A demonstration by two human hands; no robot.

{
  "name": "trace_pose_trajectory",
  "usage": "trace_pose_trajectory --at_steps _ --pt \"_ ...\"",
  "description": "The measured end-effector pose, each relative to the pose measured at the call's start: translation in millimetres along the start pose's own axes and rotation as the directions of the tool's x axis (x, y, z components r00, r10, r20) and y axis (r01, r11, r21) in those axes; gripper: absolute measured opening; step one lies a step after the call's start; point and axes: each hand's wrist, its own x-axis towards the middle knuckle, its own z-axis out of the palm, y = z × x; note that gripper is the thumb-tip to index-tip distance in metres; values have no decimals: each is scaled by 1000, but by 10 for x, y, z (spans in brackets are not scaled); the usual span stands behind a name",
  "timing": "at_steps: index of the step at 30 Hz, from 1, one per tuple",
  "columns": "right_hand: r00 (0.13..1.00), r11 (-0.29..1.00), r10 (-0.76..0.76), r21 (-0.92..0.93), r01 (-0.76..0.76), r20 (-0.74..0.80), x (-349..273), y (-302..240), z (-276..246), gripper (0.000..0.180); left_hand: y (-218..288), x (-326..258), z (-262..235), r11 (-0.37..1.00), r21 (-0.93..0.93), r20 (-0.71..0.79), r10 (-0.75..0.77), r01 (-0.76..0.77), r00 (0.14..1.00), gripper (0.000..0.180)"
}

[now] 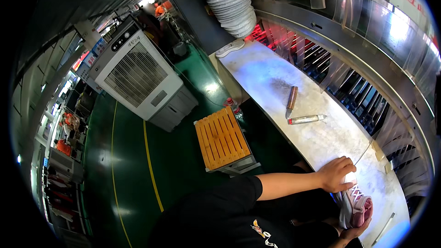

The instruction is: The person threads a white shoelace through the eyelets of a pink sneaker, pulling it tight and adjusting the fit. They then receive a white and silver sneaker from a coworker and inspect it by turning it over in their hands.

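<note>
Shoe [355, 206] gripped by both hands, left hand [336, 174] partly covering toe [350, 178], right hand [357, 233] partly hidden

A slatted stool [221, 138] stands on green floor [128, 170].

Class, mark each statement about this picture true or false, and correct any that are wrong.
1. The left hand touches the pink-and-white shoe. True.
2. The right hand is empty. False: it holds the shoe's heel end.
3. The slatted stool stands on the green floor. True.
4. The slim tube lies on the stool. False: it lies on the pale worktop.
5. The brown-handled tool lies near the tube. True.
</note>
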Motion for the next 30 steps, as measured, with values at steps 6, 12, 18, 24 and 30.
trace_pose_trajectory --at_steps 6,12,18,24,30 --pt "999 999 16 28 -17 41 -40 -54 54 78 59 18 -14 1000 22 1 -9 9 1000 44" --pt "998 1000 -13 -19 15 62 -27 -56 58 80 62 22 -21 1000 10 28 -30 30 999 43" --pt "970 997 -71 18 69 233 -25 -58 31 76 63 31 -3 999 28 -15 16 -16 1000 42" --pt "983 997 -82 5 82 162 -36 -61 71 76 71 20 -9 1000 18 34 -23 23 999 42" --pt "989 991 -106 -72 113 103 -59 -100 127 61 73 40 1 999 35 7 0 0 1000 42"
